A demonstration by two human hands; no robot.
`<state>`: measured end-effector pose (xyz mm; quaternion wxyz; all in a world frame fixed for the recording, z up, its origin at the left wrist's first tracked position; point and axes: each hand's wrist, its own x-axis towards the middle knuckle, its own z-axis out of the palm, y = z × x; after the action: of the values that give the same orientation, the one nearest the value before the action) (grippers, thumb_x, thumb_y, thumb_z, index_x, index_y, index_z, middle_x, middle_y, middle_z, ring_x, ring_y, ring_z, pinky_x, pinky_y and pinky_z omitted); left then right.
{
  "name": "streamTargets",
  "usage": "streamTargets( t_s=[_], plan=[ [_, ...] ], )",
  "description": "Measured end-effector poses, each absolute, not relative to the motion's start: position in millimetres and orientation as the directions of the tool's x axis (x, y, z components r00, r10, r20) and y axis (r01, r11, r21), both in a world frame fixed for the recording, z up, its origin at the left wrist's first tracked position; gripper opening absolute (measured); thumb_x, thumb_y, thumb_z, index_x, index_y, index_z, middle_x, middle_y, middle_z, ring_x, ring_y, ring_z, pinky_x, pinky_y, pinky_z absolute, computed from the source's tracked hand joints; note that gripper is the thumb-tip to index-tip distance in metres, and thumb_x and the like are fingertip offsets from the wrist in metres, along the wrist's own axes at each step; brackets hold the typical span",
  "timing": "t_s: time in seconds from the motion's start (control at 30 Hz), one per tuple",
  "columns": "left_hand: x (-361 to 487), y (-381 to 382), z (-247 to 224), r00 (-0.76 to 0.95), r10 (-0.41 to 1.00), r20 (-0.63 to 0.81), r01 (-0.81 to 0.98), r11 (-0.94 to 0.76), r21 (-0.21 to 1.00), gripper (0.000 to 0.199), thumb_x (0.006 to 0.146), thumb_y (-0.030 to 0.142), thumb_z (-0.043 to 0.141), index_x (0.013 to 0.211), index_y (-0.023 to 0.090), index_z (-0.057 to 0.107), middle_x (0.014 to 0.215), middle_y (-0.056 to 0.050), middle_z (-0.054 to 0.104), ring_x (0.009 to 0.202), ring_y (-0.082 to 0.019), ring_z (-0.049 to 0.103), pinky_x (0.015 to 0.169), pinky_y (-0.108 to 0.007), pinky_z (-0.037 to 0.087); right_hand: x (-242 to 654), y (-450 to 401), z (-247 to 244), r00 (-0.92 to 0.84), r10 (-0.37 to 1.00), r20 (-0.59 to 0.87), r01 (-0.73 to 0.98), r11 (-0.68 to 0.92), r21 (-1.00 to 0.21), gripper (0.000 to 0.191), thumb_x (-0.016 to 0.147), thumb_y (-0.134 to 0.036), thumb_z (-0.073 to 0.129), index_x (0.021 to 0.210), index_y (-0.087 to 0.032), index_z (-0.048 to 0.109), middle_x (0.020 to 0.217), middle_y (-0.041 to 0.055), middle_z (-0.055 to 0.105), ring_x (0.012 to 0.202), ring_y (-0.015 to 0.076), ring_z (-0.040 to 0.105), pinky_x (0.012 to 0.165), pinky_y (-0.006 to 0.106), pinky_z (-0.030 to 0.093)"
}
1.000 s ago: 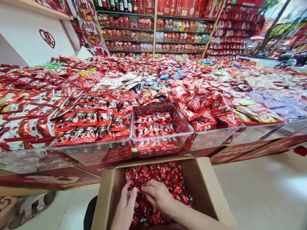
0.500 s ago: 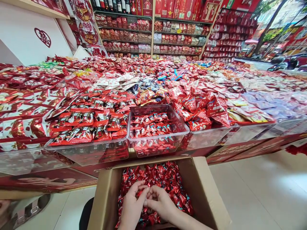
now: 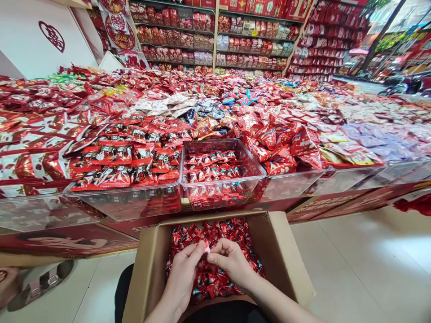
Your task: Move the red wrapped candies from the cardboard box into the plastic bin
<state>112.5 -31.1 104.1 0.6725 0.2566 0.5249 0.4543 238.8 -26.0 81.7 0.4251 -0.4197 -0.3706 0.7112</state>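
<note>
A small wrapped candy (image 3: 206,246) with a red and white wrapper sits between my two hands. The thumb and fingers of my left hand (image 3: 183,271) pinch it from the left. From the other side my right hand (image 3: 234,262) is closed, its thumb and fingertip pinched on the candy's whitish end. Most of the candy is hidden by the fingers. Below both hands lies a heap of shiny red wrapped candies (image 3: 215,285), with some teal on them, in an open cardboard box (image 3: 279,255).
Ahead of the box stands a clear plastic bin (image 3: 224,183) with rows of the same small red candies. Other bins hold black-and-red packets (image 3: 114,154) and red pyramid packs (image 3: 305,146). Stocked shelves (image 3: 215,40) rise behind. A person's sandalled foot (image 3: 42,285) is at lower left.
My hands have drawn slightly apart, and the candy's red and white wrapper now shows between the fingertips. The view has tilted down a little.
</note>
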Motion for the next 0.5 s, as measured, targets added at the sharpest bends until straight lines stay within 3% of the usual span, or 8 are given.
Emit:
streamTargets(
  t_s=[0.23,0.33,0.43,0.5],
  plan=[
    [113,-30,118,0.029,0.896,-0.442,-0.409,0.415,0.813,0.02,0.066,0.037,0.063,0.069,0.018,0.067,0.062,0.002,0.059,0.064,-0.011,0.048,0.061,-0.021,0.039,239,-26,95,-0.261,0.939,-0.222,-0.244,-0.287,-0.926,0.025,0.066,-0.036,0.064,0.065,-0.015,0.05,0.056,-0.0047,0.051,0.05,0.0046,0.04,0.049,0.018,0.031],
    [111,-30,120,0.0,0.907,-0.422,-0.378,0.391,0.839,0.021,0.065,0.037,0.064,0.073,0.018,0.069,0.064,0.001,0.062,0.066,-0.012,0.05,0.063,-0.022,0.039,239,-27,101,-0.255,0.948,-0.191,-0.127,-0.228,-0.965,0.024,0.07,-0.037,0.059,0.066,-0.016,0.048,0.057,-0.0038,0.049,0.052,0.0062,0.042,0.05,0.02,0.035],
    [107,-29,124,-0.03,0.915,-0.403,-0.35,0.368,0.861,0.021,0.065,0.037,0.065,0.076,0.019,0.069,0.067,0.002,0.064,0.067,-0.014,0.052,0.064,-0.022,0.039,242,-28,114,-0.269,0.961,0.067,0.133,0.106,-0.985,0.02,0.071,-0.034,0.058,0.08,-0.017,0.051,0.076,0.0019,0.055,0.066,0.0102,0.049,0.06,0.023,0.041],
    [105,-27,130,-0.028,0.918,-0.395,-0.327,0.365,0.872,0.022,0.065,0.037,0.064,0.077,0.019,0.069,0.065,0.002,0.064,0.065,-0.014,0.053,0.061,-0.022,0.04,245,-27,127,-0.392,0.873,0.29,0.327,0.427,-0.843,0.022,0.073,-0.03,0.057,0.091,-0.019,0.051,0.091,0.0056,0.054,0.08,0.0135,0.049,0.068,0.025,0.042]
  ],
)
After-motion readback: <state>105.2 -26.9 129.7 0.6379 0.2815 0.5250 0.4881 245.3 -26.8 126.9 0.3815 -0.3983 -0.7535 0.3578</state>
